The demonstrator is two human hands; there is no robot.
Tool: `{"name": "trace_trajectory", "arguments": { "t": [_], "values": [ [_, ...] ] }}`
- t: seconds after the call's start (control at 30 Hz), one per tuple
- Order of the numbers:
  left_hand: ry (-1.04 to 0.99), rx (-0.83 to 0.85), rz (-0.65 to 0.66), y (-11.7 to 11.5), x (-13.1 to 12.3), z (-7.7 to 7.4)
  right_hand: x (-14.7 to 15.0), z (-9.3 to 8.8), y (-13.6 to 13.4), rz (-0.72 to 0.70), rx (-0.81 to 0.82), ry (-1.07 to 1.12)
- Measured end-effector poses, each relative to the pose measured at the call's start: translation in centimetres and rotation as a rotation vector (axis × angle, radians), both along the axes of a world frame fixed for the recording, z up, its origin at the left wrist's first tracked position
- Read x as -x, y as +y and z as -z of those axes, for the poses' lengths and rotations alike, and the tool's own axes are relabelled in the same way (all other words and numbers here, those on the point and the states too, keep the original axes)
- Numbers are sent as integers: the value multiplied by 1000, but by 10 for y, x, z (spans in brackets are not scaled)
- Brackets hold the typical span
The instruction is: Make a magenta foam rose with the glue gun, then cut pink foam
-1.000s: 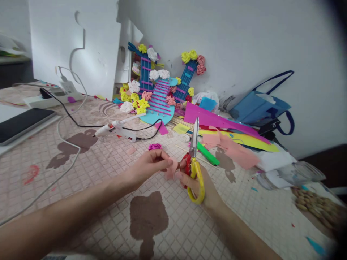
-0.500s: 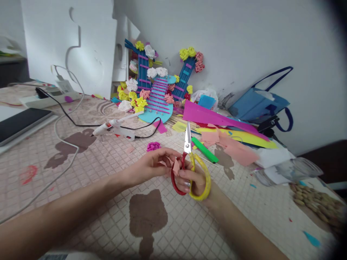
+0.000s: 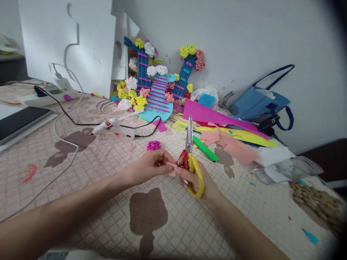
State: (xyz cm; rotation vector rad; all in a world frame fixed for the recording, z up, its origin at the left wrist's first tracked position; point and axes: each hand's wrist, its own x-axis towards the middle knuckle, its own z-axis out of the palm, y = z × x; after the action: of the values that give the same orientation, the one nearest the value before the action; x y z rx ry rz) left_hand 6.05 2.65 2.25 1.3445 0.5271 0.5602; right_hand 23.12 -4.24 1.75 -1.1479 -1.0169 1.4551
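Observation:
A small piece of peach paper (image 3: 171, 170) is pinched in the fingers of my left hand (image 3: 151, 165). My right hand (image 3: 193, 177) has the scissors (image 3: 189, 139) hooked on its fingers, one handle red and the other yellow, blades pointing up and away. The right thumb and fingertips also touch the paper's right edge. Part of the red handle is hidden by the fingers. Just beyond my left hand lies a magenta paper flower (image 3: 153, 145). A green strip (image 3: 205, 148) rests on the table past the scissors.
A white glue gun (image 3: 114, 129) with a black cord lies at left-centre. Behind it stands a blue craft piece (image 3: 157, 97) with paper flowers. Paper sheets (image 3: 225, 121) and a blue bag (image 3: 260, 103) are at right. A grey cable (image 3: 63, 137) crosses the left side.
The scissors have turned so the handles show more edge-on. The peach paper has been turned flatter, and both hands' fingertips now meet at it.

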Motion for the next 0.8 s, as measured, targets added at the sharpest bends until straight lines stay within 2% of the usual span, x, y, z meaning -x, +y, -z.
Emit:
{"name": "trace_trajectory", "arguments": {
  "t": [0.13, 0.27, 0.37, 0.5, 0.7, 0.8],
  "values": [
    [-2, 44, 6, -3, -2, 0, 2, -4, 0, 43, 5, -33],
    [48, 83, -28, -6, -3, -5, 2, 1, 2, 118, -31, -49],
    [75, 82, -54, -9, -3, -3, 1, 3, 2, 110, -45, -55],
    [3, 112, -126, -5, -1, 2, 0, -4, -1, 74, -56, -121],
    [-128, 197, -316, 10, 7, -8, -11, -13, -5, -48, -226, -566],
    [-184, 225, -367, 13, 10, -13, -13, -11, -7, -96, -216, -719]
  ]
}}
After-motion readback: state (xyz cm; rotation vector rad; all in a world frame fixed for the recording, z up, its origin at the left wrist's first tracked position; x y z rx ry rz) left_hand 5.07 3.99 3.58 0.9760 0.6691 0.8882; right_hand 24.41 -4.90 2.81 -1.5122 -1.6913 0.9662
